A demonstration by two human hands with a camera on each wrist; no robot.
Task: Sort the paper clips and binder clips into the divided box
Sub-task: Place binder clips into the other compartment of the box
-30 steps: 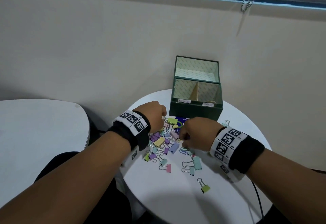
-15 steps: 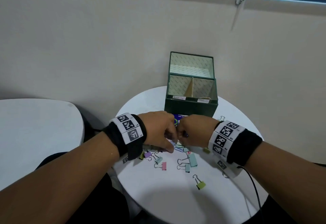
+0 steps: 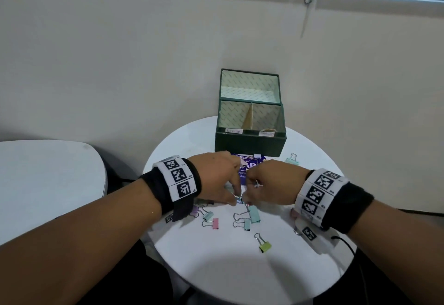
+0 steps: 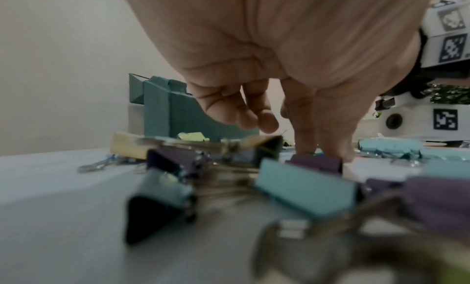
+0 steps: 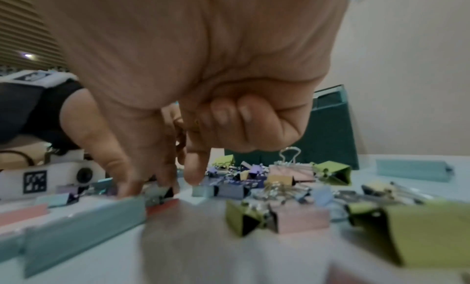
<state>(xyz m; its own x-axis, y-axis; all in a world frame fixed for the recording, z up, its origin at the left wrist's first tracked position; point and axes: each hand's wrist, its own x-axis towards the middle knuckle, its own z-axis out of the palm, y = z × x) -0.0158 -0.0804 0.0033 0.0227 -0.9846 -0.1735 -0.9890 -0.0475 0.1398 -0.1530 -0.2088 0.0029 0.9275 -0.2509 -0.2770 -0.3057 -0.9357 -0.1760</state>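
A round white desk (image 3: 216, 268) is carrying everything. A dark green divided box (image 3: 249, 146) is standing at its far side with the lid up. A purple printed packet (image 3: 252, 163) is lying just in front of the box. A heap of pastel binder clips (image 5: 257, 179) is lying at the middle of the desk. Nearer the front, a pink clip (image 3: 215, 223), two teal clips (image 3: 254, 214) and a lone green clip (image 3: 265, 247) are lying loose, and a mint clip (image 3: 292, 159) is sitting apart, right of the box.
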